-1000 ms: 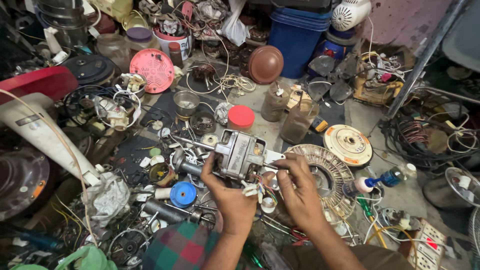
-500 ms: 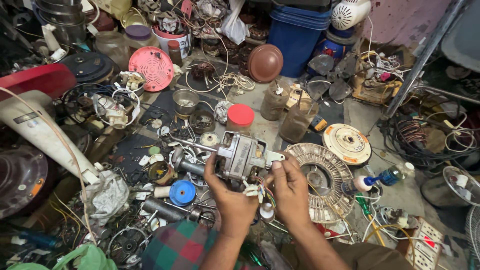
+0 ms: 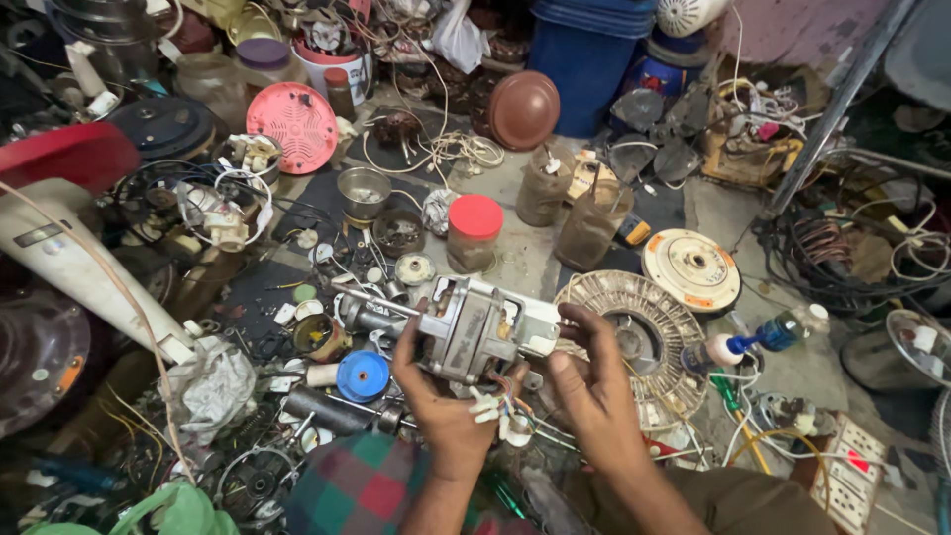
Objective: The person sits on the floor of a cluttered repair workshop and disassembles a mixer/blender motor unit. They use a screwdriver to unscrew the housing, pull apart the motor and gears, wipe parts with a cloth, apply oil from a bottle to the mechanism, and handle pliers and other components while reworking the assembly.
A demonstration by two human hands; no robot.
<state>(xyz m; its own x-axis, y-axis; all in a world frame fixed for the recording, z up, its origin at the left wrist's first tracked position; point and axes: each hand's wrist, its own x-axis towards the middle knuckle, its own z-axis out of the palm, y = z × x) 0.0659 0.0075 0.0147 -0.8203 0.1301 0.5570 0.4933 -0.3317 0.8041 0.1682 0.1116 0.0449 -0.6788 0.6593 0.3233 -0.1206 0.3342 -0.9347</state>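
Parts-littered workshop floor (image 3: 515, 263)

Probably repair workshop: scattered fan parts (image 3: 649, 337)

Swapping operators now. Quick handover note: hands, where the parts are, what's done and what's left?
Left hand: grip under the grey electric motor, held up off the floor, shaft pointing left.
Right hand: fingers on the motor's right end.
Loose coloured wires with white connectors hang beneath the motor, between the hands.
Nearby on the floor: blue round cap at left, round slotted fan grille behind the right hand, red-lidded jar beyond.
Done: motor is picked up, wires unconnected.
Left: motor not set down or fitted to anything.
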